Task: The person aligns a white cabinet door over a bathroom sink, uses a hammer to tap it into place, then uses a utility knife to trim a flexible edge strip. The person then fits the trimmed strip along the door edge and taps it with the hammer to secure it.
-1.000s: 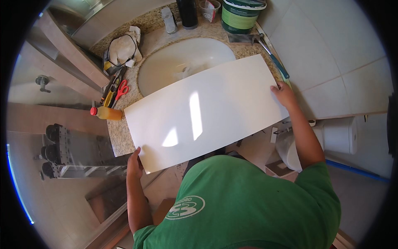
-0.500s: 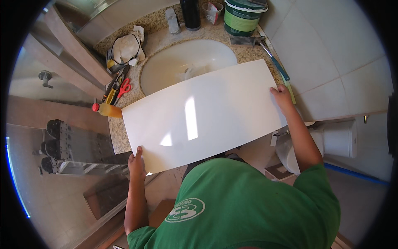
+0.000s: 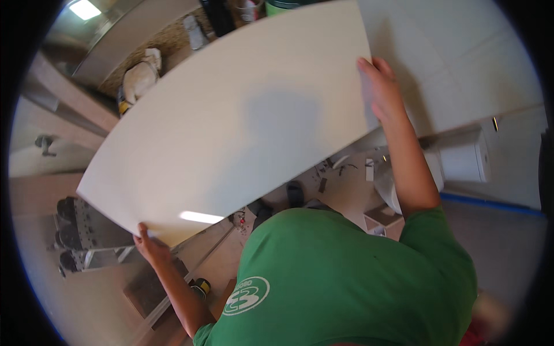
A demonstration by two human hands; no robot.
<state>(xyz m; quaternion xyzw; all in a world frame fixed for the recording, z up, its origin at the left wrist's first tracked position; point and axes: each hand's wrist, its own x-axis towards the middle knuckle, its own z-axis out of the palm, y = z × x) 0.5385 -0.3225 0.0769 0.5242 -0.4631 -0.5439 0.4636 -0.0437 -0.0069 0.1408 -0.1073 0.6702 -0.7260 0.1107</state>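
Between left hand and right hand: white rectangular panel!
Grip: both clamped on, opposite short edges, well apart!
Right of right hand: toilet.

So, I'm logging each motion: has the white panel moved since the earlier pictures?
Yes, up the view, probably lifted: the panel, whose far edge stopped short of the bucket before, now hides the sink and the bucket's lower part.

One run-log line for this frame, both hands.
left hand: grips white panel, left edge | right hand: grips white panel, right edge | white panel: slanted, right end higher in view | toilet: right side
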